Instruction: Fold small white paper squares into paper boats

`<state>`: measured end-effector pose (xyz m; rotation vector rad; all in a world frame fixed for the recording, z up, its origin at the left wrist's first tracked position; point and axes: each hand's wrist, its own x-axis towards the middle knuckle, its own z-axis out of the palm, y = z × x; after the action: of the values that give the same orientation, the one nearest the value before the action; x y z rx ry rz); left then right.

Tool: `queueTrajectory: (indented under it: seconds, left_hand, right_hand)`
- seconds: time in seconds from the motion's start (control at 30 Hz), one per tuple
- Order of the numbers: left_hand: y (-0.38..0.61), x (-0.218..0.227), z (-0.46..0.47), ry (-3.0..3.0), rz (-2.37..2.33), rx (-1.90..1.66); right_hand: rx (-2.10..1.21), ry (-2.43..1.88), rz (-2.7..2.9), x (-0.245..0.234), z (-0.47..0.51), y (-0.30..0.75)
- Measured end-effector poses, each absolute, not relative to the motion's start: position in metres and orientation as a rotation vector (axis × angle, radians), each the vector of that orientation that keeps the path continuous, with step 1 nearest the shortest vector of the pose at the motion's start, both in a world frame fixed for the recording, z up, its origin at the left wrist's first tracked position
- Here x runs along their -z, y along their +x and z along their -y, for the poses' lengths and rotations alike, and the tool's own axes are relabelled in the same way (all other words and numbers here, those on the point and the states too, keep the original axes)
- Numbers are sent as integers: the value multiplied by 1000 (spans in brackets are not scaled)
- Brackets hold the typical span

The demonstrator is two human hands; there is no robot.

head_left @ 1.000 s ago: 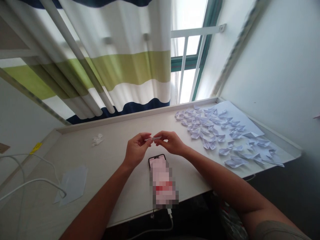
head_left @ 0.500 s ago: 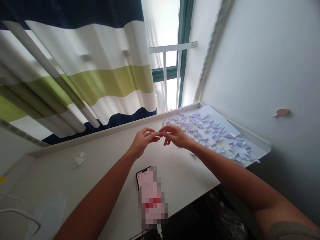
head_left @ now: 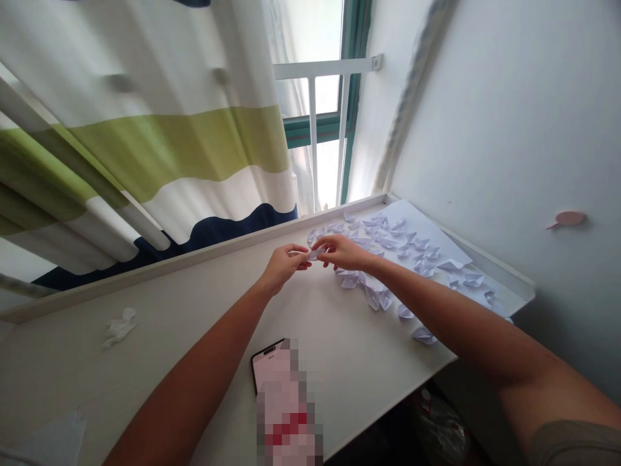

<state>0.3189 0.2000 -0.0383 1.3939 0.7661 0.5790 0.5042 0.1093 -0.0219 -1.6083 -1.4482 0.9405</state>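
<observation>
1. White paper piece (head_left: 315, 254), small and folded, sits between the person's two hands, above the counter (head_left: 310, 317) and toward its far side.
2. The left hand (head_left: 286, 264) has its grip clamped on the paper's left end, thumb and fingers pressed together around it.
3. The right hand (head_left: 342, 252) has its grip pinched on the right end, thumb and forefinger meeting at the paper from above and the side; the other fingers curl below. The two sets of fingertips are near each other, the paper bridging them; its exact folds are too small to make out.
4. Many folded paper shapes (head_left: 381, 299) lie scattered on the counter beyond and beneath the right forearm, some near that hand. A flat sheet (head_left: 420, 226) lies behind them, by the wall.
5. Nearer the person, well apart from the paper piece, a phone (head_left: 272, 372) lies face up between the forearms, its screen mostly blurred. Crumpled tissue (head_left: 119, 328) rests to the left.
</observation>
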Motion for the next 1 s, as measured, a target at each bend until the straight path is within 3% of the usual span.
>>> queueTrajectory:
  seconds: [0.3, 0.57, 1.0]
  left_hand:
    - [320, 47, -223, 1535, -681, -477]
    - [331, 60, -238, 1721, -808, -483]
    - [343, 69, -242, 1995, -1000, -543]
  right_hand:
    - [-944, -1669, 1375, 24, -126, 500]
    - [-537, -2057, 1726, 29, -149, 503]
    - [-591, -2239, 1747, 36, -179, 510]
